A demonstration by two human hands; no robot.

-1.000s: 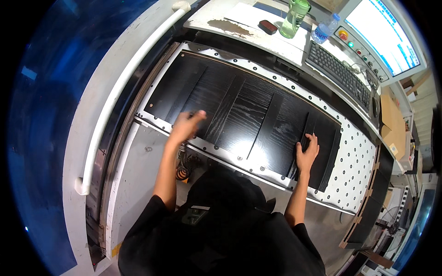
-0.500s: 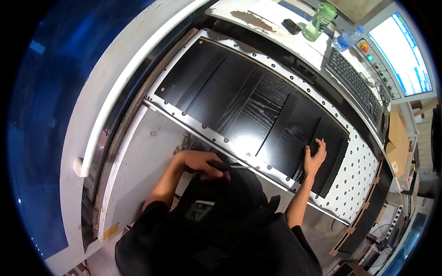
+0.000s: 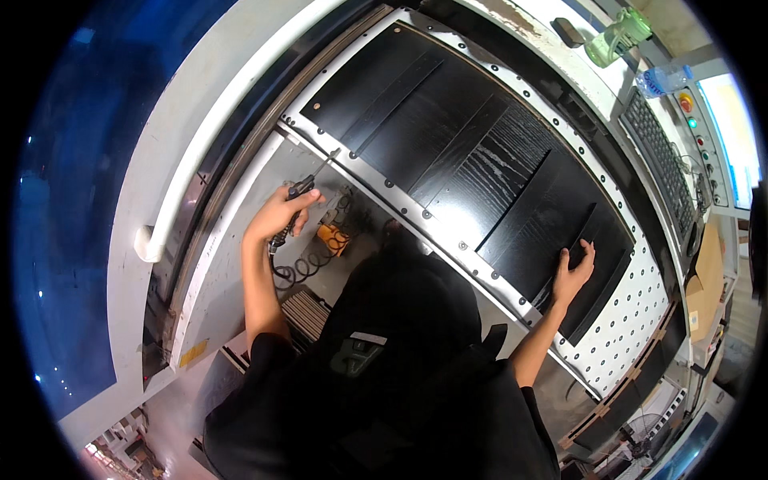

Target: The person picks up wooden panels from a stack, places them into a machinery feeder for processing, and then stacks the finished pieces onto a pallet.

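Observation:
My left hand (image 3: 276, 218) is closed around an air blow gun (image 3: 302, 188), its thin nozzle pointing up and right at the near edge of the machine bed. A black coiled hose (image 3: 298, 272) hangs from the gun. My right hand (image 3: 573, 276) rests at the right part of a black wood-grain panel (image 3: 384, 88), thumb and fingers spread over a narrow raised black strip (image 3: 590, 220). Several such strips cross the panel. The panel lies flat on a white bed with dark round studs (image 3: 612, 344).
Beyond the bed, a keyboard (image 3: 660, 148), a green jug (image 3: 618, 38), a water bottle (image 3: 664, 80) and a dark block (image 3: 568, 32) stand on a ledge by a screen (image 3: 732, 132) and buttons. A white rail (image 3: 188, 152) curves along the left. An orange box-like object (image 3: 332, 239) is below the bed.
My left hand has moved left and forward from near my body, and the blow gun now shows in it. My right hand stays on the strip. The view has shifted.

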